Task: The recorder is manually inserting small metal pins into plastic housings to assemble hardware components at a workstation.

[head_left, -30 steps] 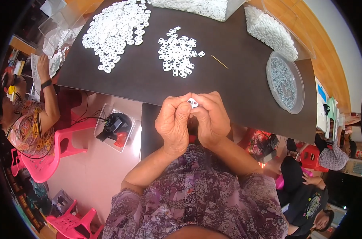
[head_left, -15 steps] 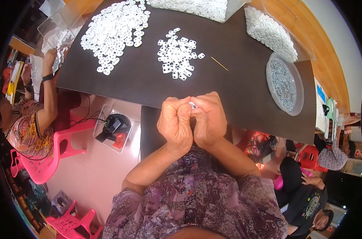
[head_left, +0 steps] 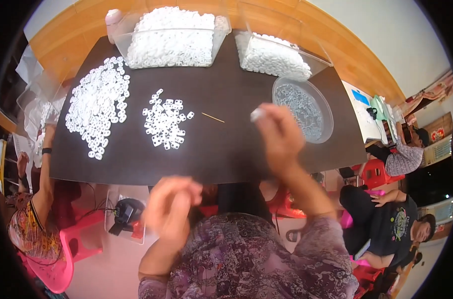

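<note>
My right hand [head_left: 280, 133] is raised over the right part of the dark table, close to a round clear tray [head_left: 327, 115] of small silvery metal pieces. Between its fingertips is a small white plastic piece [head_left: 257, 115], blurred. My left hand [head_left: 171, 205] hangs at the table's near edge with curled fingers, smeared by motion; whether it holds anything cannot be made out. Ahead of it lies a small pile of white plastic pieces with holes [head_left: 165, 123]. A thin yellowish stick [head_left: 213, 117] rests between that pile and my right hand.
A larger heap of white oval pieces [head_left: 97, 104] covers the table's left. Behind stand two clear bins, a left one [head_left: 220, 45] and a right one [head_left: 313, 57], filled with white pieces. A person [head_left: 32, 224] works at far left; another person [head_left: 393, 224] sits at right.
My hands have parted. The right one has moved forward and right with the white piece; the left one has drawn back to the left. The view has shifted, showing more of the table's far side.
</note>
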The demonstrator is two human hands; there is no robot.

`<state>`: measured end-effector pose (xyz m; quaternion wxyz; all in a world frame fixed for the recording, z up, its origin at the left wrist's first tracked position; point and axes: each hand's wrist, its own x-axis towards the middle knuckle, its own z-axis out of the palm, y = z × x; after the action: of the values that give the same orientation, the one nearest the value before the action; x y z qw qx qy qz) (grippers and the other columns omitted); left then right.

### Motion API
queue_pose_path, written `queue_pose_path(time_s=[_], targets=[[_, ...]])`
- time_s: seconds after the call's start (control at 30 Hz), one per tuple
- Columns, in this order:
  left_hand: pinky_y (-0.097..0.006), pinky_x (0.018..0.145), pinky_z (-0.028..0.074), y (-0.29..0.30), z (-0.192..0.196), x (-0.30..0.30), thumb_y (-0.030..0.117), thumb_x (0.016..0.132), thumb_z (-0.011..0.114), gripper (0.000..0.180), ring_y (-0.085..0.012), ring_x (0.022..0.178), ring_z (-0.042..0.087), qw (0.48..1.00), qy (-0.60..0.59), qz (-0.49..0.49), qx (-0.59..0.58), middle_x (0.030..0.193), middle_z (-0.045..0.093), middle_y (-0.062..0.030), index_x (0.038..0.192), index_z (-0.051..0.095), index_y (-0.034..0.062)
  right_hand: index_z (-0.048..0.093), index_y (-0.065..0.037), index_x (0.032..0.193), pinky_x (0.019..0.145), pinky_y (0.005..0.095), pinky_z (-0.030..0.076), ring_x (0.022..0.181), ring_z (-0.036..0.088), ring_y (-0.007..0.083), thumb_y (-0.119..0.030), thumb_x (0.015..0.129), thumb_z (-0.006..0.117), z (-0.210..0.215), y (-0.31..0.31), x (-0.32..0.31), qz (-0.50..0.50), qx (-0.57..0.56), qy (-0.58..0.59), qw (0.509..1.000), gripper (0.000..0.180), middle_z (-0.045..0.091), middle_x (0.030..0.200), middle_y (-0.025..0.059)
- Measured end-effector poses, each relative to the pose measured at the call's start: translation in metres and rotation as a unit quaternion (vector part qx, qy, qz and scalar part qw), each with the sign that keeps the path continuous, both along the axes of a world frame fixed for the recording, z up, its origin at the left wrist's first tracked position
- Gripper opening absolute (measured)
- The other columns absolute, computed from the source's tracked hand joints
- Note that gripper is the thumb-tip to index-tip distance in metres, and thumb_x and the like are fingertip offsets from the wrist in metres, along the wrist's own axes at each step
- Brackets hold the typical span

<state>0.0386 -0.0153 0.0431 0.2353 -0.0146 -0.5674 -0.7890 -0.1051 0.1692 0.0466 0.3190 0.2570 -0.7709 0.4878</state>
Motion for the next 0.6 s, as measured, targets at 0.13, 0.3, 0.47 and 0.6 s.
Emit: queue_pose_path(time_s=[0.13, 0.3, 0.47, 0.6], targets=[[-0.031, 0.041, 0.040, -0.063, 0.102, 0.070, 0.017, 0.077, 0.059, 0.024, -0.0199, 0.041, 0.047, 0.978, -0.010, -0.204, -0.044, 0.054, 0.053, -0.0091, 0.059, 0.051, 0.0042, 0.064, 0.000, 0.089, 0.065, 0.0287, 0.046, 0.072, 0.058, 0.0197, -0.003, 0.080, 0.060, 0.050, 0.037, -0.066, -0.082, 0.043, 0.050, 0.994, 0.010, 0.061, 0.081, 0.0107], [-0.026, 0.045, 0.028, -0.012, 0.113, 0.049, 0.017, 0.082, 0.047, 0.011, -0.0095, 0.048, 0.038, 0.874, 0.486, 0.003, 0.011, 0.069, 0.046, 0.0029, 0.073, 0.046, 0.0127, 0.067, -0.003, 0.087, 0.069, 0.0345, 0.048, 0.076, 0.062, 0.0250, -0.011, 0.077, 0.062, 0.082, 0.064, -0.155, -0.166, 0.104, 0.050, 0.979, 0.014, 0.065, 0.081, 0.0138], [-0.020, 0.046, 0.028, -0.012, 0.126, 0.047, 0.011, 0.080, 0.050, 0.014, -0.0086, 0.045, 0.035, 0.894, 0.447, 0.005, 0.033, 0.062, 0.042, 0.0020, 0.066, 0.047, 0.0101, 0.070, -0.007, 0.086, 0.072, 0.0407, 0.049, 0.079, 0.063, 0.0338, -0.014, 0.074, 0.061, 0.081, 0.078, -0.216, -0.243, 0.293, 0.014, 0.925, 0.017, 0.067, 0.087, 0.0175], [-0.022, 0.047, 0.032, -0.029, 0.123, 0.061, 0.002, 0.079, 0.046, 0.017, -0.0067, 0.046, 0.039, 0.910, 0.402, -0.101, 0.016, 0.062, 0.045, 0.0009, 0.063, 0.047, 0.0091, 0.068, -0.005, 0.089, 0.072, 0.0432, 0.047, 0.082, 0.061, 0.0350, -0.012, 0.077, 0.059, 0.075, 0.045, -0.177, -0.193, 0.308, 0.146, 0.920, 0.017, 0.065, 0.086, 0.0179]])
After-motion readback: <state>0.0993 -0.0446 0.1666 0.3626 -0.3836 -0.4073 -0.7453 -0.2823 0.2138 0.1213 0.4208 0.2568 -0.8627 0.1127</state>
